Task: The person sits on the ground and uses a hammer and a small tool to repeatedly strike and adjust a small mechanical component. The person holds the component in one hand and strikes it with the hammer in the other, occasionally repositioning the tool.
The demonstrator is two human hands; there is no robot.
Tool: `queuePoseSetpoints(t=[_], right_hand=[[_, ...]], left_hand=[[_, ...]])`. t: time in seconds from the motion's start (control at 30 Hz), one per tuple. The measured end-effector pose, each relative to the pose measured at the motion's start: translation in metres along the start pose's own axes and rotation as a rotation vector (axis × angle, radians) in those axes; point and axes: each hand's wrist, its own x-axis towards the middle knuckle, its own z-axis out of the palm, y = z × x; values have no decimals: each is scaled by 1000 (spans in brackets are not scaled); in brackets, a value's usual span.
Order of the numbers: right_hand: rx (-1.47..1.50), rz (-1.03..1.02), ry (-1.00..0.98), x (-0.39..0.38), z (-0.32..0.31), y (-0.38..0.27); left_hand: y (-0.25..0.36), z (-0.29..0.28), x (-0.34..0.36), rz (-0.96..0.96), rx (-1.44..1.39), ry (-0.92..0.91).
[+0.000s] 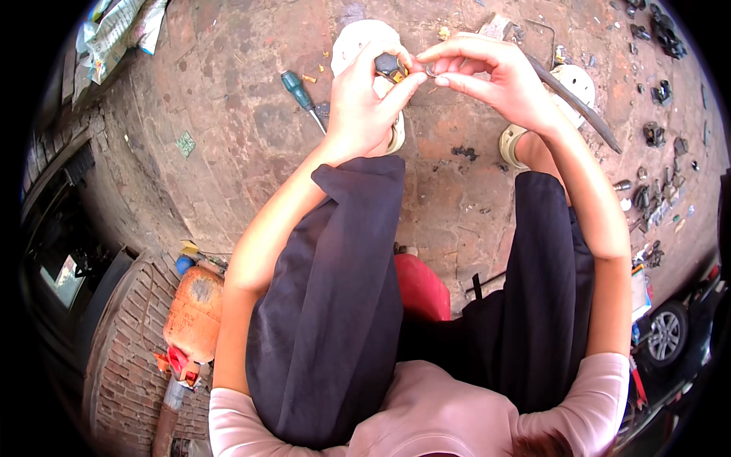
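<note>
Left fingers [403, 91] gripping half-hidden black-yellow object [387, 65], right fingers [458, 81] pinching tiny piece [431, 71], shape unclear

Dark object [389, 64] in left fingers [406, 89], right fingers [466, 48] near, green screwdriver [296, 89] on floor [244, 114].

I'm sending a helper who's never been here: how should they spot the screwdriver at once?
On the reddish floor, find the white clog on the person's left foot. The screwdriver lies just left of it, beside the left hand. Its chunky teal-green handle and thin metal shaft set it apart from the small yellowish bits nearby.
</note>
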Motion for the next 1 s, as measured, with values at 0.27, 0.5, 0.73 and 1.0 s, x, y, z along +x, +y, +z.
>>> queuePoseSetpoints(t=[0.27,0.5,0.73,1.0], right_hand=[[336,196,-1,0,2,1],[794,499,55,0,9,23],[885,461,27,2,12,23],[1135,447,14,3,18,26]], left_hand=[[10,-1,-3,-74,-63,39],[11,3,-2,-36,-127,66],[14,0,-3,-77,-140,36],[15,3,-2,-17,-156,124]])
